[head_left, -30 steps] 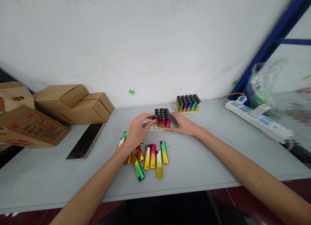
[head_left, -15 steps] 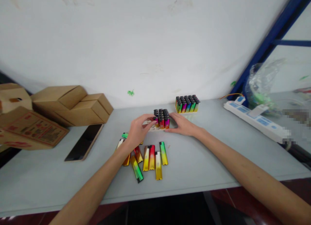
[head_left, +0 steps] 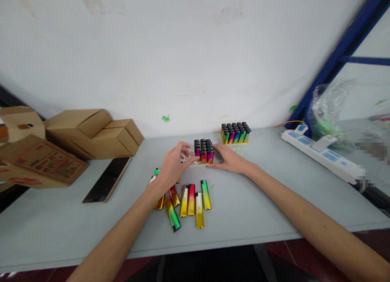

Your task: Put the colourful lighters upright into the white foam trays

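Between my hands several lighters (head_left: 204, 157) with black tops stand upright in a white holder tray (head_left: 199, 164). My right hand (head_left: 230, 158) grips the right end of this tray, thumb at its front corner and fingers behind. At the tray's left end is my left hand (head_left: 175, 164), its fingers apart and holding nothing. Its thumb tip reaches the nearest standing lighters at the left. Loose lighters (head_left: 191, 199) in gold, red, green and white lie on the table in front, some partly hidden under my left wrist.
A second tray of upright lighters (head_left: 235, 133) stands near the wall. Cardboard boxes (head_left: 91, 133) and a phone (head_left: 107, 179) are on the left. To the right lie a white power strip (head_left: 321, 154) and a clear plastic bag (head_left: 329, 111) beside a blue frame (head_left: 323, 66).
My left fingers have let go of a lighter at the tray's left side and spread apart. My right hand stays at the tray. The view has tilted slightly.
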Tool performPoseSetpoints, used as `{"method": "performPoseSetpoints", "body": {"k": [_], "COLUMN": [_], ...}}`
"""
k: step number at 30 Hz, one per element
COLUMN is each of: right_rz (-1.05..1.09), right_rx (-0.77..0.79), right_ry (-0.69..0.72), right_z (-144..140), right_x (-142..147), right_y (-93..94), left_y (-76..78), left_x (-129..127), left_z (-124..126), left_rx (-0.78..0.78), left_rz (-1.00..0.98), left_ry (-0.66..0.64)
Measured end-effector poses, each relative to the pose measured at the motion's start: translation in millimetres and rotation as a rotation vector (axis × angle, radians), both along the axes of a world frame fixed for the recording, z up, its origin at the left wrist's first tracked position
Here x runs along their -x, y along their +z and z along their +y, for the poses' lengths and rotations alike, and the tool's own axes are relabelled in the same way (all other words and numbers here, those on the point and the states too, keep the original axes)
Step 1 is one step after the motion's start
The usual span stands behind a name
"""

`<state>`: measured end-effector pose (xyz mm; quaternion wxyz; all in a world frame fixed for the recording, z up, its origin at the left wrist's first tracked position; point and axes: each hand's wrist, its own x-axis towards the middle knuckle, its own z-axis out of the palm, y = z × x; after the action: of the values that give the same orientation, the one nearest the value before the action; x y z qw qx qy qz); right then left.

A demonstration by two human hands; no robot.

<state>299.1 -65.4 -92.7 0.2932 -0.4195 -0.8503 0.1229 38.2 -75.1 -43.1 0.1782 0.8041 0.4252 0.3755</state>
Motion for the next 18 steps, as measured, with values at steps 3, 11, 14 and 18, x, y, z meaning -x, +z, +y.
{"method": "performPoseSetpoints", "body": {"k": [3, 11, 14, 18], "right_rz": [0.012, 0.028, 0.021, 0.008], "right_rx": [-0.003, -0.020, -0.015, -0.007], "right_ry": [0.003, 0.005, 0.012, 0.016], "right_z": [0, 1, 1, 1], "right_x": [1, 0, 0, -1], "right_y": [0.0, -2.2, -1.7, -1.6], "left_y": [21.9, 11.3, -3.1, -10.6], "left_x": [3, -19, -30, -39], "left_z": [-21, -66, -67, -62], "left_rx": [-0.034, -0.038, -0.026, 0.078], "left_rz": [0.231, 0.648, 0.661, 0.558], "left_ry": [-0.036, -0.163, -0.083, -0.063]}}
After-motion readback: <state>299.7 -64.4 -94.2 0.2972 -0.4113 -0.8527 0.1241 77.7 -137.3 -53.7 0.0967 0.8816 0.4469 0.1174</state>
